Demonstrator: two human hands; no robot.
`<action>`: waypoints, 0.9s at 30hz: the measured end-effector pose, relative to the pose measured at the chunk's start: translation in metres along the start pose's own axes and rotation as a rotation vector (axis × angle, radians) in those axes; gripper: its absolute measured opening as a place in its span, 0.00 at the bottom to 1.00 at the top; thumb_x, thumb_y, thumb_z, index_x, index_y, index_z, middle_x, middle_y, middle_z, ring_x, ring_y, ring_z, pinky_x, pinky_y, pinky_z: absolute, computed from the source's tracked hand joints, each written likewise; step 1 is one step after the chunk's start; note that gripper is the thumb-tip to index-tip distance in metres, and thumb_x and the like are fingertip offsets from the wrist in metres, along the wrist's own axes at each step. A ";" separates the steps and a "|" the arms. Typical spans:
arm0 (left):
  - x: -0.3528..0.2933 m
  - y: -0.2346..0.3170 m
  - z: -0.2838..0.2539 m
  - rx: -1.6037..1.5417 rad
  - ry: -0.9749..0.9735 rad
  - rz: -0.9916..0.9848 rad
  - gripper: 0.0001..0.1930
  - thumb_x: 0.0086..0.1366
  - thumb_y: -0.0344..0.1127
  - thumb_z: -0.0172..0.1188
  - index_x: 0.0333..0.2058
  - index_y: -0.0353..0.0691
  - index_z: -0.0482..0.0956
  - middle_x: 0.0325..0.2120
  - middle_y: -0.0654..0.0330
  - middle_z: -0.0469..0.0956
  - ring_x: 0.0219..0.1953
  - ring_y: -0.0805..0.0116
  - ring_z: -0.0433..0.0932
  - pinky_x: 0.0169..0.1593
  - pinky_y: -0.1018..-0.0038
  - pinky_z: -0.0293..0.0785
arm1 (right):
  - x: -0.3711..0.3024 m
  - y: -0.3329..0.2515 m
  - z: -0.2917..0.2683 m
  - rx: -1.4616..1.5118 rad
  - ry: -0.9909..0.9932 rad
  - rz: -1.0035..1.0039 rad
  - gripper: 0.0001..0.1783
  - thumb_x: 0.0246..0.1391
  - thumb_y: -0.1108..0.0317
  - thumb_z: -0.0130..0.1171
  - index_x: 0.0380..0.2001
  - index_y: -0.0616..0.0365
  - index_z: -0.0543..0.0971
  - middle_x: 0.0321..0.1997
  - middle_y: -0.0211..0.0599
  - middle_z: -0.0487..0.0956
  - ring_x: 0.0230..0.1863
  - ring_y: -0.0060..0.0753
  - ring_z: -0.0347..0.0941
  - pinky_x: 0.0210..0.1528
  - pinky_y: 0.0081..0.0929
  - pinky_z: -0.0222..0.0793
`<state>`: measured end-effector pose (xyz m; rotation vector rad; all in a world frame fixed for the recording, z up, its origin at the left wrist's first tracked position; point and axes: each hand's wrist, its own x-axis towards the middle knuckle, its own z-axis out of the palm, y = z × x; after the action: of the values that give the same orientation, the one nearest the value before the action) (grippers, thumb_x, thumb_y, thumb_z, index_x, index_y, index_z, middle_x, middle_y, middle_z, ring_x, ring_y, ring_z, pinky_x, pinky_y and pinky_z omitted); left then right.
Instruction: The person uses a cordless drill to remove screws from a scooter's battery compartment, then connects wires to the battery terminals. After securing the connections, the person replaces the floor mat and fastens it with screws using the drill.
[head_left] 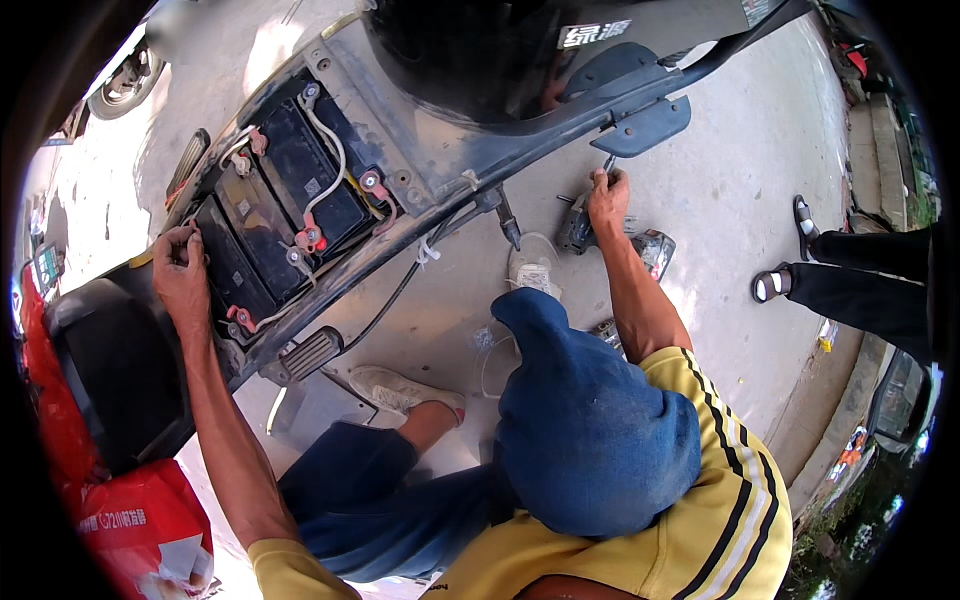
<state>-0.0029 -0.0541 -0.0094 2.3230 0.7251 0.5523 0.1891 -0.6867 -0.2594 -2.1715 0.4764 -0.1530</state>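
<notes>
My left hand (pixel 182 265) is at the left rim of the open battery bay in an electric scooter's floorboard (pixel 420 145). Its fingertips are pinched together beside a black battery (pixel 230 265), and whatever they hold is too small to make out. Several such batteries sit side by side, joined by a white cable (pixel 335 150) and terminals with red covers (pixel 310 238). My right hand (pixel 608 200) is closed low over the ground, just above a dark power drill (pixel 575 228). A thin metal piece (pixel 610 162) sticks out past its fingers; its kind is unclear.
The scooter's black seat (pixel 115 370) lies left of the bay, near a red bag (pixel 150 520). A footpeg (pixel 310 352) juts from the near side, by my shoe (pixel 395 388). Another person's sandalled foot (pixel 772 284) stands at right, before a kerb (pixel 840 400).
</notes>
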 end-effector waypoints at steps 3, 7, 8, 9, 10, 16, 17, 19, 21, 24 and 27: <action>-0.009 0.032 -0.009 -0.025 0.048 -0.001 0.06 0.68 0.27 0.68 0.43 0.34 0.84 0.24 0.67 0.76 0.26 0.81 0.71 0.33 0.78 0.72 | -0.024 -0.024 -0.007 0.138 0.015 0.008 0.17 0.69 0.60 0.63 0.48 0.66 0.80 0.35 0.37 0.84 0.36 0.31 0.79 0.42 0.31 0.74; 0.005 0.047 0.010 -0.010 0.068 0.103 0.09 0.63 0.26 0.69 0.42 0.33 0.84 0.29 0.65 0.82 0.27 0.79 0.71 0.35 0.76 0.72 | 0.057 0.067 -0.043 0.742 -0.226 0.466 0.09 0.72 0.65 0.59 0.42 0.62 0.79 0.35 0.35 0.82 0.35 0.36 0.81 0.45 0.35 0.79; 0.000 0.043 0.003 0.028 0.090 0.113 0.09 0.63 0.26 0.69 0.42 0.34 0.84 0.30 0.64 0.84 0.27 0.78 0.71 0.35 0.75 0.73 | 0.049 0.046 -0.035 0.537 -0.197 0.507 0.10 0.72 0.63 0.58 0.44 0.59 0.80 0.35 0.33 0.83 0.37 0.32 0.82 0.46 0.35 0.77; -0.001 0.041 0.001 0.035 0.098 0.109 0.09 0.62 0.26 0.69 0.41 0.34 0.84 0.31 0.63 0.84 0.27 0.77 0.72 0.36 0.74 0.74 | 0.042 0.031 -0.036 0.390 -0.086 0.398 0.11 0.73 0.60 0.58 0.45 0.56 0.80 0.35 0.29 0.83 0.37 0.28 0.83 0.40 0.32 0.74; -0.002 0.041 0.003 0.023 0.096 0.109 0.09 0.62 0.27 0.70 0.41 0.34 0.83 0.32 0.62 0.84 0.27 0.76 0.72 0.36 0.73 0.74 | 0.042 0.033 -0.047 0.361 -0.058 0.276 0.14 0.73 0.57 0.58 0.47 0.57 0.80 0.34 0.27 0.83 0.36 0.25 0.83 0.35 0.29 0.71; -0.004 0.043 -0.004 -0.047 0.062 0.040 0.08 0.61 0.29 0.67 0.40 0.36 0.82 0.36 0.54 0.83 0.37 0.56 0.84 0.44 0.62 0.79 | -0.065 -0.067 -0.137 0.111 -0.265 -0.032 0.17 0.71 0.58 0.62 0.52 0.60 0.79 0.29 0.25 0.73 0.24 0.16 0.64 0.25 0.20 0.60; -0.006 0.045 -0.007 -0.042 0.060 0.011 0.09 0.61 0.29 0.66 0.40 0.36 0.82 0.36 0.54 0.83 0.37 0.56 0.84 0.44 0.62 0.79 | -0.093 -0.105 -0.150 0.099 -0.313 -0.062 0.13 0.72 0.60 0.63 0.49 0.59 0.80 0.30 0.24 0.72 0.27 0.16 0.64 0.28 0.19 0.61; -0.008 0.032 -0.008 -0.095 0.098 -0.063 0.11 0.61 0.28 0.65 0.43 0.36 0.81 0.35 0.54 0.83 0.37 0.58 0.84 0.45 0.63 0.79 | -0.126 -0.166 -0.171 0.139 -0.461 -0.157 0.13 0.71 0.62 0.65 0.49 0.59 0.79 0.31 0.23 0.72 0.29 0.15 0.64 0.30 0.18 0.61; -0.008 0.036 -0.005 -0.194 0.134 -0.111 0.09 0.66 0.25 0.61 0.45 0.34 0.80 0.36 0.54 0.84 0.37 0.64 0.83 0.43 0.67 0.79 | -0.158 -0.233 -0.185 0.203 -0.541 -0.252 0.12 0.69 0.65 0.67 0.49 0.59 0.78 0.32 0.23 0.72 0.31 0.15 0.64 0.33 0.17 0.61; -0.009 0.049 -0.001 -0.337 0.231 -0.099 0.09 0.69 0.23 0.56 0.46 0.33 0.80 0.38 0.53 0.84 0.39 0.65 0.83 0.45 0.68 0.79 | -0.167 -0.333 -0.180 0.219 -0.668 -0.513 0.15 0.68 0.64 0.69 0.49 0.60 0.78 0.32 0.24 0.72 0.29 0.16 0.64 0.32 0.18 0.61; -0.007 0.034 0.000 -0.283 0.282 -0.026 0.09 0.71 0.23 0.54 0.47 0.33 0.80 0.39 0.54 0.85 0.41 0.63 0.83 0.49 0.67 0.79 | -0.180 -0.441 -0.134 0.143 -0.844 -0.877 0.16 0.68 0.62 0.68 0.50 0.60 0.78 0.33 0.26 0.74 0.31 0.18 0.66 0.35 0.21 0.66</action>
<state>0.0039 -0.0805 0.0128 1.9923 0.7503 0.9213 0.1111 -0.4796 0.1833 -1.9342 -0.9358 0.2489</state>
